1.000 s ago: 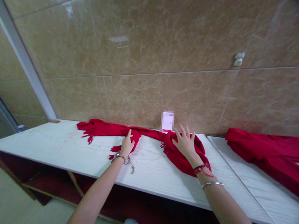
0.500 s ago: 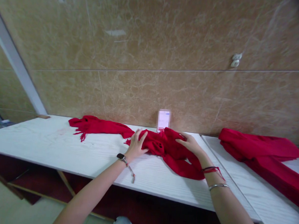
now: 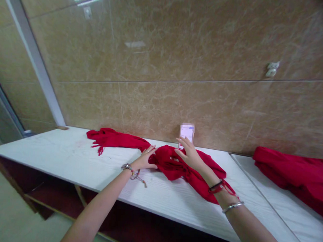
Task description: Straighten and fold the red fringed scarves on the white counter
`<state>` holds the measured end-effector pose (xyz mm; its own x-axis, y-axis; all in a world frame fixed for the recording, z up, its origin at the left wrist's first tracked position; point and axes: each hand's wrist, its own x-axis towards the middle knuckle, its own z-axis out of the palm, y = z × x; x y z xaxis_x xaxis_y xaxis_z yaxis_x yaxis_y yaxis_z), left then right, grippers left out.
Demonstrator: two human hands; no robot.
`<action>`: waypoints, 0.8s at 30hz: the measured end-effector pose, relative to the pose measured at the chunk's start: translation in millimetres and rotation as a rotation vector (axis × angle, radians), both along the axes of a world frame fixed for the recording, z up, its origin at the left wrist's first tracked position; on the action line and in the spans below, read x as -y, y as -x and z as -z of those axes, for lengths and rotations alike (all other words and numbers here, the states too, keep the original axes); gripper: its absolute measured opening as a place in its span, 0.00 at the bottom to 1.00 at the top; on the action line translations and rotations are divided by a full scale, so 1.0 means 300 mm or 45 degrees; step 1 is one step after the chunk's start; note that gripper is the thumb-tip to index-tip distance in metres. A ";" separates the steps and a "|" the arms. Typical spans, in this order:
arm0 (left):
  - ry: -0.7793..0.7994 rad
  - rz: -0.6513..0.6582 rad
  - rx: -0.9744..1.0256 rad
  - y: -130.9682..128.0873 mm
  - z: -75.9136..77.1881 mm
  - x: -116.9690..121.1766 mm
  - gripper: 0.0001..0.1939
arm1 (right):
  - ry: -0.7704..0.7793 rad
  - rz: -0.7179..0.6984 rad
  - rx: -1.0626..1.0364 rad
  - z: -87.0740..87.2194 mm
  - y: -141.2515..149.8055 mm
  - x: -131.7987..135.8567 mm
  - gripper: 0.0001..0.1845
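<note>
A red scarf with fringed ends lies bunched on the white counter, one loop spreading to the right and a flatter tail stretching left. My left hand rests against the left side of the bunch, its fingers extended and not wrapped round the cloth. Over the middle of the scarf is my right hand, fingers apart, with nothing in it. Its fingertips are in front of a phone that leans upright on the wall; I cannot tell whether they touch it.
More red cloth lies folded on the right section of the white counter, past a seam. A tan marbled wall rises along the back edge. Below the counter are open dark red shelves.
My right hand has left the scarf's right loop and moved left, in front of the phone. My left hand has slid slightly left and loosened. The camera view has shifted left.
</note>
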<state>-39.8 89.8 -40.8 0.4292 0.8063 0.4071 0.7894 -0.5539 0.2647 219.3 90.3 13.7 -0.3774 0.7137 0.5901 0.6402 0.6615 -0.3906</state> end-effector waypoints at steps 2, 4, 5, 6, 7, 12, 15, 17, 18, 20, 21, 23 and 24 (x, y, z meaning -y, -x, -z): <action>-0.130 -0.287 0.014 0.148 -0.002 -0.017 0.45 | 0.092 -0.102 0.090 -0.024 0.137 -0.040 0.32; -0.234 -0.671 0.017 0.289 0.006 -0.029 0.38 | 0.230 -0.123 0.210 -0.022 0.295 -0.093 0.34; -0.257 -0.864 0.021 0.350 0.012 -0.034 0.35 | 0.293 -0.092 0.270 -0.012 0.375 -0.119 0.35; -0.275 -1.055 0.034 0.403 0.020 -0.039 0.33 | 0.341 -0.040 0.317 0.005 0.450 -0.144 0.36; -0.289 -1.219 0.048 0.450 0.027 -0.044 0.32 | 0.386 0.019 0.361 0.025 0.517 -0.166 0.37; -0.319 -1.553 0.065 0.629 0.045 -0.097 0.32 | 0.492 0.285 0.519 0.126 0.708 -0.245 0.34; -0.297 -1.564 0.095 0.728 0.045 -0.147 0.33 | 0.444 0.231 0.538 0.109 0.721 -0.307 0.25; -0.280 -1.559 0.139 0.783 0.044 -0.181 0.33 | 0.426 0.134 0.536 0.039 0.706 -0.368 0.18; -0.268 -1.565 0.172 0.805 0.044 -0.197 0.34 | 0.421 0.085 0.525 -0.012 0.698 -0.402 0.15; -0.244 -1.586 0.264 0.834 0.043 -0.226 0.34 | 0.378 -0.096 0.298 -0.138 0.699 -0.470 0.15; -0.228 -1.575 0.315 0.841 0.042 -0.238 0.34 | 0.299 -0.158 0.095 -0.203 0.716 -0.498 0.16; -0.194 -1.450 0.403 0.848 0.038 -0.256 0.32 | 0.136 -0.187 -0.277 -0.307 0.796 -0.533 0.21; -0.188 -1.355 0.447 0.849 0.035 -0.260 0.30 | 0.036 -0.179 -0.406 -0.334 0.857 -0.538 0.23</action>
<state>-294.4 167.9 -51.3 -0.6039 0.6276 0.4913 0.7731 0.3113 0.5527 -37.9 251.7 114.0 -0.2730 0.6858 0.6747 0.3867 0.7204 -0.5758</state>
